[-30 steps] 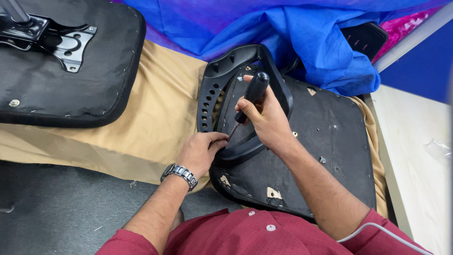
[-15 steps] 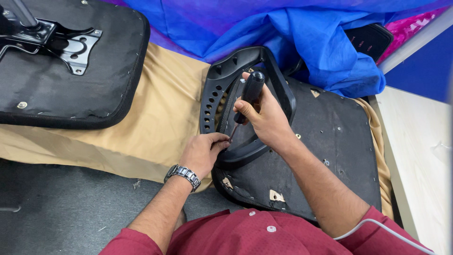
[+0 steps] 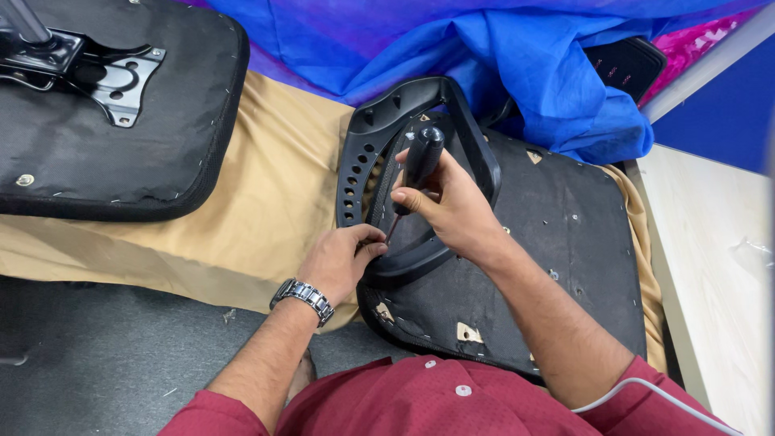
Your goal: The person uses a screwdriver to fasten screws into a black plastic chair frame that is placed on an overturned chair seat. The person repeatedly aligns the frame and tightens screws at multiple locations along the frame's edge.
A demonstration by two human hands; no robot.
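My right hand (image 3: 450,208) grips a black-handled screwdriver (image 3: 420,161), its thin shaft angled down-left toward the lower end of a black plastic armrest loop (image 3: 379,121). That loop lies on an upturned black chair seat (image 3: 565,242). My left hand (image 3: 339,260), with a metal wristwatch, pinches the loop's lower end with its fingertips right at the screwdriver tip. The tip itself is hidden between my fingers.
A second upturned seat (image 3: 121,161) with a metal bracket (image 3: 105,81) lies at the upper left on a tan cloth (image 3: 258,218). Blue fabric (image 3: 525,73) is bunched behind the work. A pale table edge (image 3: 710,266) runs along the right; grey floor mat (image 3: 97,355) lies lower left.
The view has shifted slightly. My right hand has tilted the screwdriver a little more upright; my left hand stays at the loop's lower end.
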